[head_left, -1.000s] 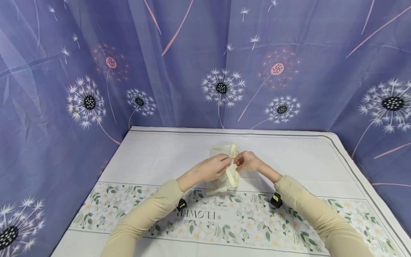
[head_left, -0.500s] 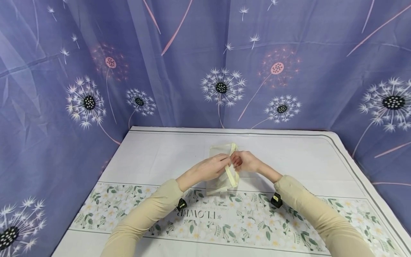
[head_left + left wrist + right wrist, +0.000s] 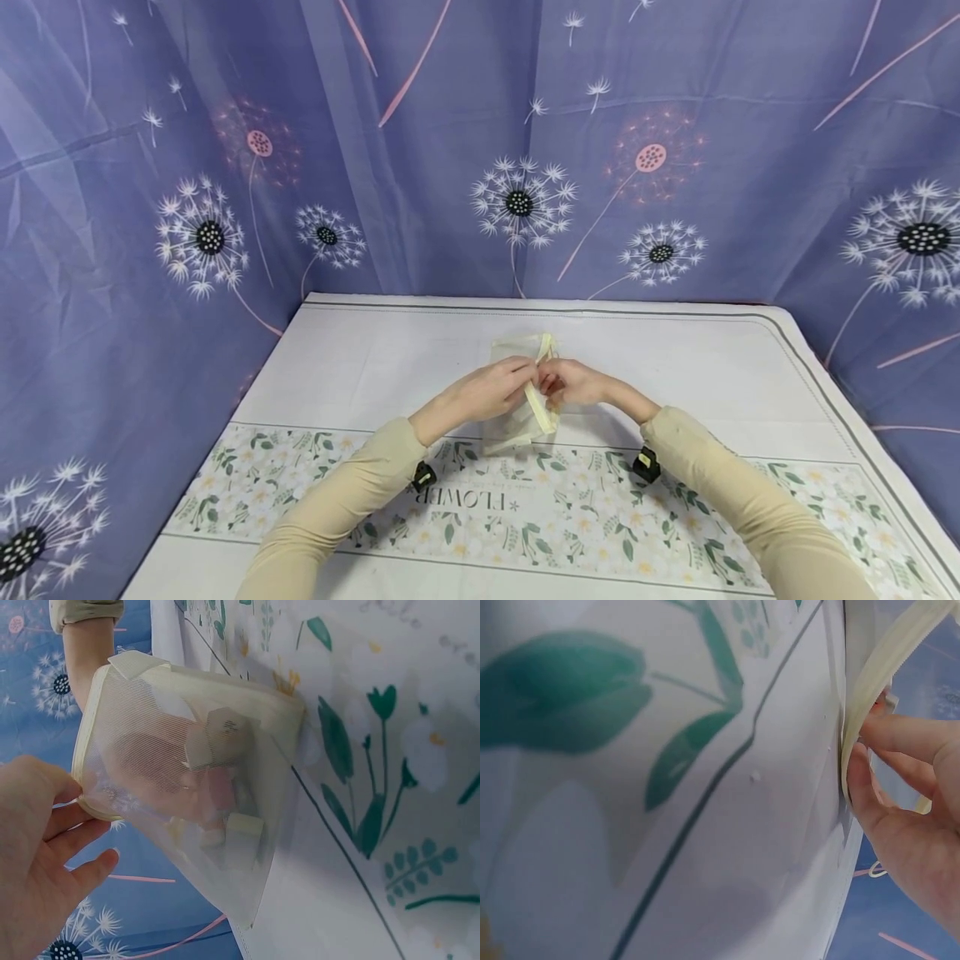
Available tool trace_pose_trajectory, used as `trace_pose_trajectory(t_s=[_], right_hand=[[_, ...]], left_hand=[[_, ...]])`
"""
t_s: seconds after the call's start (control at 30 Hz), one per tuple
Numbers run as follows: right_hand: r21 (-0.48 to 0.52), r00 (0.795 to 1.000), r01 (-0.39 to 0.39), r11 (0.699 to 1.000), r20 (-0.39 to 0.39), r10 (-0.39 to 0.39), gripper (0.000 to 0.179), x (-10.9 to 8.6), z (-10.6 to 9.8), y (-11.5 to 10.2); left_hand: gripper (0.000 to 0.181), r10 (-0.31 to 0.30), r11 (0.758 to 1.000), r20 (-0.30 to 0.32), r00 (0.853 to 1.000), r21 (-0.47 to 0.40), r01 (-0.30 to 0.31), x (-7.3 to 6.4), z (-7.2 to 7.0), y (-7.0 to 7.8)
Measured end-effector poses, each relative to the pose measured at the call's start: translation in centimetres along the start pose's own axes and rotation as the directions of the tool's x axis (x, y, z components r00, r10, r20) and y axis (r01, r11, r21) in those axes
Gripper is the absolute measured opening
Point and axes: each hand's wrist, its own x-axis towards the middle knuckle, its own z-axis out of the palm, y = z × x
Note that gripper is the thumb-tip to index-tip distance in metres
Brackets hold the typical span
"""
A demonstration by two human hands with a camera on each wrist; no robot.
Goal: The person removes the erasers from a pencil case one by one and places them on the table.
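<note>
Mesh pouch [image 3: 510, 428] | left grip [image 3: 491, 393] pinches rim [image 3: 87, 735] | right grip [image 3: 577, 382]: hold unclear | table edge [image 3: 420, 303] well apart

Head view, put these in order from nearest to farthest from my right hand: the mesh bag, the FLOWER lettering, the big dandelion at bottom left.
From your right hand:
1. Mesh bag: right at it, on its left.
2. FLOWER lettering: lower left, on the tablecloth.
3. Big dandelion: bottom-left corner, on the curtain.

Dandelion-print curtain [image 3: 435, 192] beyond flowered tablecloth [image 3: 690, 358]
</note>
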Motion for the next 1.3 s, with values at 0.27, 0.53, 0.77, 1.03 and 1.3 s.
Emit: trace_pose_trajectory(t_s=[0.27, 0.53, 0.77, 1.03, 1.3], right_hand=[[-0.02, 1.0, -0.017, 1.0, -0.006, 0.017, 0.04, 0.0, 0.0, -0.2], [-0.099, 0.997, -0.042, 0.994, -0.072, 0.035, 0.039, 0.3, 0.1, -0.1], [-0.2, 0.996, -0.057, 0.978, -0.084, 0.041, 0.025, 0.6, 0.1, -0.5], [-0.258, 0.994, -0.097, 0.961, -0.077, 0.08, 0.034, 1.2, 0.0, -0.6], [-0.317, 0.98, -0.166, 0.934, -0.161, 0.119, 0.023, 1.9, 0.5, -0.9]], left_hand=[[0.016, -0.008, 0.999, -0.03, 1.0, -0.04, 0.007, -0.3, 0.1, -0.3], [0.015, -0.049, 0.995, -0.025, 0.998, -0.087, 0.047, -0.6, 0.0, -0.3], [0.016, -0.037, 0.993, -0.053, 0.998, -0.117, 0.03, -0.9, 0.1, -0.4], [0.015, -0.047, 0.993, -0.048, 0.998, -0.106, 0.041, -1.0, -0.2, -0.5], [0.016, -0.046, 0.996, -0.051, 0.998, -0.075, 0.042, -1.1, -0.2, -0.4]])
